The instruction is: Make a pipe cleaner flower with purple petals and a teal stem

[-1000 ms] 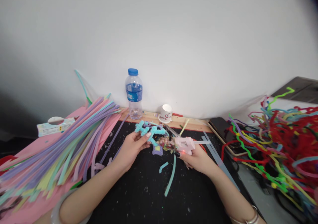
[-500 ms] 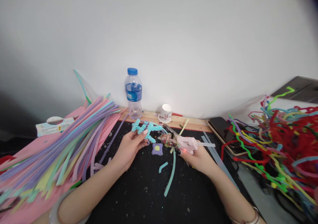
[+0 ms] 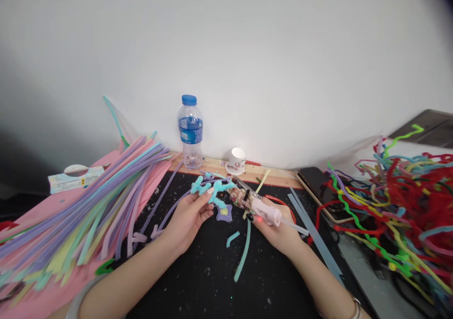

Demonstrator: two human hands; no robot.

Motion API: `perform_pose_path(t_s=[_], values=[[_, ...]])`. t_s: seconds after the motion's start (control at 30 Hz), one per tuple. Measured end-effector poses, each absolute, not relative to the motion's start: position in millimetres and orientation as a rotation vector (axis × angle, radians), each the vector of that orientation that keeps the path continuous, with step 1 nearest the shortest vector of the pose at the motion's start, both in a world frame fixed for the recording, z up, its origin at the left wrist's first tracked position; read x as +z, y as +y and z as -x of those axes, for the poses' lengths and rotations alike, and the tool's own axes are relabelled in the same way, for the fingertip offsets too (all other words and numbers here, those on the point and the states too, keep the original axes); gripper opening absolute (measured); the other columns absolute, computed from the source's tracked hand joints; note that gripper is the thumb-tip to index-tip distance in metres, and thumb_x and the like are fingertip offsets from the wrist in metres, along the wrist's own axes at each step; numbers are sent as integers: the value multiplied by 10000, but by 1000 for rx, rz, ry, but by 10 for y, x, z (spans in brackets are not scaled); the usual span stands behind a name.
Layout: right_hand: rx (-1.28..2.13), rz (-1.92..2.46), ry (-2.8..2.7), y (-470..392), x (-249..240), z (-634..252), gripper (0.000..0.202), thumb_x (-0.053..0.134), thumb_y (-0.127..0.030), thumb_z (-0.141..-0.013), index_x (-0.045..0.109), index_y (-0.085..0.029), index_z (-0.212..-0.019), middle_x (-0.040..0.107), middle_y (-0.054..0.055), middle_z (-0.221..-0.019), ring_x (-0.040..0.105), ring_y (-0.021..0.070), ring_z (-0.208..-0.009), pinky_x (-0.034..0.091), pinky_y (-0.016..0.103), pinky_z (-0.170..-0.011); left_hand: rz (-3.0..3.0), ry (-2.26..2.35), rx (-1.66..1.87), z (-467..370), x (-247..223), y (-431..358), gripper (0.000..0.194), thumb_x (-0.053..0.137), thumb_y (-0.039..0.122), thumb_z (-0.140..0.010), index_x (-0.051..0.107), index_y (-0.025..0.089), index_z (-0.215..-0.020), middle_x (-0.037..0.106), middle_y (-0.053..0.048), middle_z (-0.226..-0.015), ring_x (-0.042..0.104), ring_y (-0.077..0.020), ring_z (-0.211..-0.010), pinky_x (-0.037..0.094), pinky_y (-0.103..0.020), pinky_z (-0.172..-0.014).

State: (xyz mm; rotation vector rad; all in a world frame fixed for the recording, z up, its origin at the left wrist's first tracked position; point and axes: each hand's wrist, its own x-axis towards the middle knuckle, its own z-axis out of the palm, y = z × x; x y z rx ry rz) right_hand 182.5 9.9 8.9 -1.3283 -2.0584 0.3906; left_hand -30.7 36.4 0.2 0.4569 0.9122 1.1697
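Between the thumb and fingers of my left hand (image 3: pixel 191 215) is a turquoise pipe-cleaner figure (image 3: pixel 218 188) with several short branching arms. My right hand (image 3: pixel 279 229) is closed around a pale pink hot glue gun (image 3: pixel 264 210), whose glue-crusted front points left at the figure. A clear glue stick (image 3: pixel 297 227) juts from its back, and a red light glows near the grip. Whether the nozzle touches the figure I cannot tell. Just below lies a purple pipe-cleaner square (image 3: pixel 224 215) with a yellow centre. Teal cut pieces (image 3: pixel 242 257) rest on the black mat (image 3: pixel 198 281).
Bundled pastel pipe cleaners (image 3: pixel 106 191) cover the left on pink paper. A water bottle (image 3: pixel 190 135) and paper cup (image 3: pixel 236 161) stand by the wall. Scissors (image 3: pixel 244 184) lie behind the glue gun. To the right are a phone (image 3: pixel 318 187) and tangled colourful pipe cleaners (image 3: pixel 406 201).
The turquoise figure has shifted slightly right and down, now partly over the purple square. The glue gun has tilted, its back end lower.
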Motion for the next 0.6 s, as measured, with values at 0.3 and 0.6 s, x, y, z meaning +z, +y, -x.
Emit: perform_pose_path(t_s=[0.3, 0.6], values=[[369, 1341, -2070, 83, 68, -1833, 155, 524, -248, -793, 426, -204, -682, 471, -36, -569, 452, 104, -469, 336, 209, -472, -448, 913, 1175, 313, -17, 359, 193, 782, 229, -642, 619, 148, -704, 569, 40, -609, 572, -66, -537, 508, -150, -499], [302, 1358, -2057, 93, 79, -1856, 117, 524, -244, -801, 461, -201, -711, 529, -21, -586, 499, 118, -485, 357, 207, -476, -449, 924, 1187, 317, 4, 376, 192, 779, 223, -642, 610, 148, -693, 557, 39, -607, 567, -65, -536, 512, -151, -505]])
